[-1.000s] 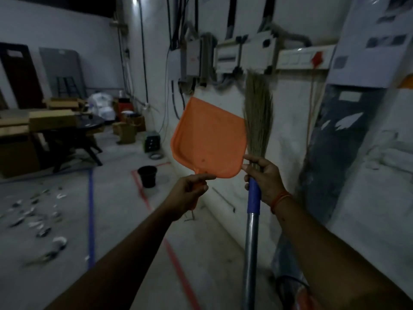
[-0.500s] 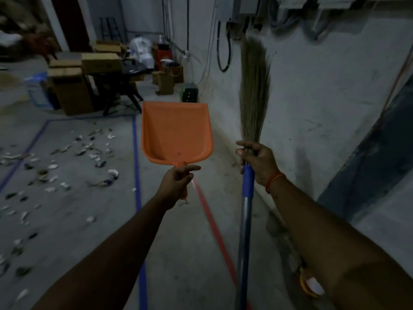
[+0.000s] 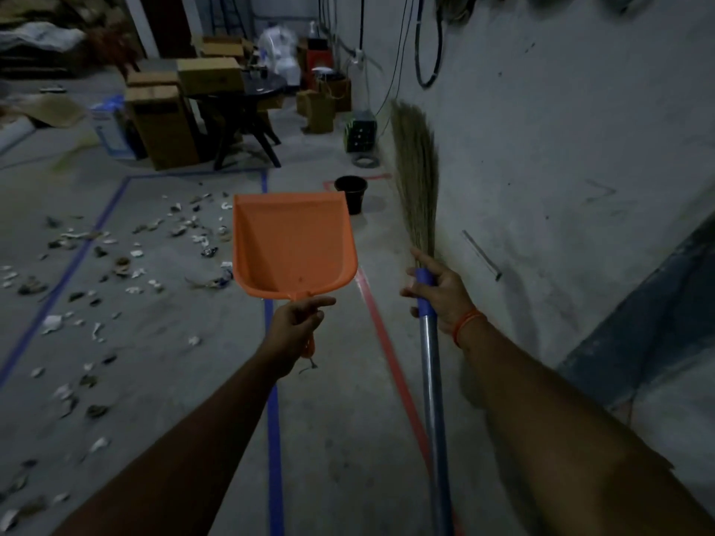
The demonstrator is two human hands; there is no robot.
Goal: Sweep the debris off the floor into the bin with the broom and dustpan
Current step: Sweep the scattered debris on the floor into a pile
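the left hand (image 3: 296, 319) is curled round the handle of the orange dustpan (image 3: 293, 243), thumb laid forward along it, the pan held up in front with its open mouth pointing away. the right hand (image 3: 437, 294) holds the broom (image 3: 419, 195) by the blue sleeve at the top of its metal pole, brush end up; the grip there looks loose, with the forefinger pointing out along the bristles and the other fingers only partly wrapped, so it reads as a hold being adjusted more than a firm clench.

the debris (image 3: 127, 261), scraps of paper and dry leaves, lies scattered on the floor (image 3: 340, 439) to the left and ahead, mostly inside the blue tape (image 3: 274, 419) outline, well apart from both hands. the black bin (image 3: 351, 193) stands ahead, partly hidden behind the dustpan's far corner, near the red tape (image 3: 390, 357) line.

what the next move turns on: the mess sits on the dustpan hand's side, while the broom is on the far side by the wall (image 3: 561, 148), its long axis nearly upright with the bristles at the top. my guess is the broom has to be flipped brush-down and carried leftward across the body before any sweeping starts. nothing is swept yet, so the task looks to be at its very beginning.
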